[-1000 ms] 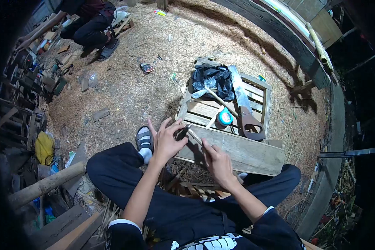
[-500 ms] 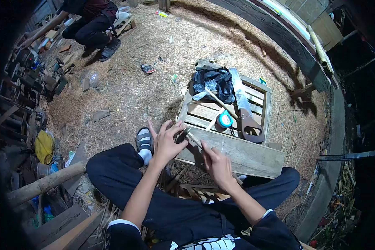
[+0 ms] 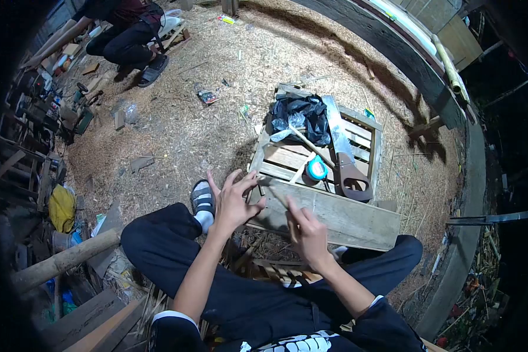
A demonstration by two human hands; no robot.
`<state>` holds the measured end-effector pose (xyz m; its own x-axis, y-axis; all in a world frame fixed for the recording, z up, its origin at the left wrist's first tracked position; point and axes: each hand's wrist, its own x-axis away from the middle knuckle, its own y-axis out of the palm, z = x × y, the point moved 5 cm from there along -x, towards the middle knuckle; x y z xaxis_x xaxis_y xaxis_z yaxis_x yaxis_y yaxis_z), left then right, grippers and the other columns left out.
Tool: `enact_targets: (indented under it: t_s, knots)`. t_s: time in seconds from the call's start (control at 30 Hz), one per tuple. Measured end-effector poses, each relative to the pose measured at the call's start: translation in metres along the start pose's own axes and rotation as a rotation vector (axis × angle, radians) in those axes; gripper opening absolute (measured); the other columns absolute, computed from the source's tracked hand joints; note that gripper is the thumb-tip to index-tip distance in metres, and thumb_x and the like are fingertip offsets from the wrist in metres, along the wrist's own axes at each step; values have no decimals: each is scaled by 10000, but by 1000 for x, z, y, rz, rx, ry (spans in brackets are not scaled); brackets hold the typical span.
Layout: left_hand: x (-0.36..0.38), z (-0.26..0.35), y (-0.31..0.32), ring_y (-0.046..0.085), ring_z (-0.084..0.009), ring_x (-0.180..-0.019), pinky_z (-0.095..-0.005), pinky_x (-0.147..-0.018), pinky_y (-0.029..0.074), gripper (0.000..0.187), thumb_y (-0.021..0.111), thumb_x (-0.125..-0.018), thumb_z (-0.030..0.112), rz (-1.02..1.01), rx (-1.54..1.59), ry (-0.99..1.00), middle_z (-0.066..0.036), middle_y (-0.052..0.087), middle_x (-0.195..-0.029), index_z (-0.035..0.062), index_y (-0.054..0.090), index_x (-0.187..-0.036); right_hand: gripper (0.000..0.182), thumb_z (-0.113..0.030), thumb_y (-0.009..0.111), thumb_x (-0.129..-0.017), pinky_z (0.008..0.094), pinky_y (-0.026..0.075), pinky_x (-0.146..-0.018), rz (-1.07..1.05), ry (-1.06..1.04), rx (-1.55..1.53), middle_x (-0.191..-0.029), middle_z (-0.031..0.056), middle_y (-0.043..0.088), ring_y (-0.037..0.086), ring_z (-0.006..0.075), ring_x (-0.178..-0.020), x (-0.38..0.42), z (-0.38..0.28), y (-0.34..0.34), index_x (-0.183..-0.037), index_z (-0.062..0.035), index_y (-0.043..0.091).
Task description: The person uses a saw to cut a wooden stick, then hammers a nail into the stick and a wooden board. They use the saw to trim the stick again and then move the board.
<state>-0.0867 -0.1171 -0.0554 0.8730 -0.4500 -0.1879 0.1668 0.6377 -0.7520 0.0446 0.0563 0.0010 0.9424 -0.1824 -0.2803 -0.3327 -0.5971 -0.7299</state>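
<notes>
A grey wooden board (image 3: 349, 218) lies across the near side of a slatted wooden frame (image 3: 376, 146). At the board's left end is my left hand (image 3: 233, 205), its fingers spread and bent over the edge; a small piece near its fingertips is too blurred to name. My right hand (image 3: 310, 234) is closed around a thin stick (image 3: 277, 191) that points up and left towards the left hand. Beyond the board, a turquoise tape measure (image 3: 317, 169), a handsaw (image 3: 352, 176) with a brown handle and a black plastic bag (image 3: 302, 117) rest on the frame.
At the upper left a person (image 3: 129, 41) crouches beside tools and wood scraps. A bamboo pole (image 3: 70, 258) and a yellow bag (image 3: 61, 208) are at the left. Wood shavings cover the ground (image 3: 176, 117). A concrete edge (image 3: 460, 252) curves along the right.
The stick in my right hand has shifted, and that hand sits slightly lower and to the right. My left thumb and fingers look more apart. The other person's arms have moved.
</notes>
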Motion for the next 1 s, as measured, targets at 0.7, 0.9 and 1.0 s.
enact_targets:
  t_s: [0.7, 0.9, 1.0]
  knots:
    - [0, 1, 0, 504, -270, -1454, -707, -1236, -119, 476, 843, -780, 457, -29, -7, -4, 11, 689, -1437, 120, 776, -1110, 513, -139, 691, -980, 477, 521, -604, -100, 36, 101, -835, 130, 615, 658, 353, -673, -4, -8, 0, -1484, -195, 615]
    - [-2, -3, 3, 496, -270, -1467, -693, -1246, -116, 480, 830, -824, 510, -51, -16, -50, 22, 694, -1429, 185, 788, -1175, 556, -95, 713, -963, 450, 522, -598, -135, 40, 154, -818, 129, 604, 643, 330, -645, 4, 8, 8, -1502, -177, 600]
    - [1, -2, 2, 491, -261, -1474, -693, -1244, -124, 458, 824, -847, 493, -53, -17, -56, 30, 697, -1423, 194, 787, -1192, 480, -170, 659, -1012, 493, 534, -618, 13, 90, -37, -850, 149, 646, 671, 378, -687, 3, -9, -5, -1487, -215, 608]
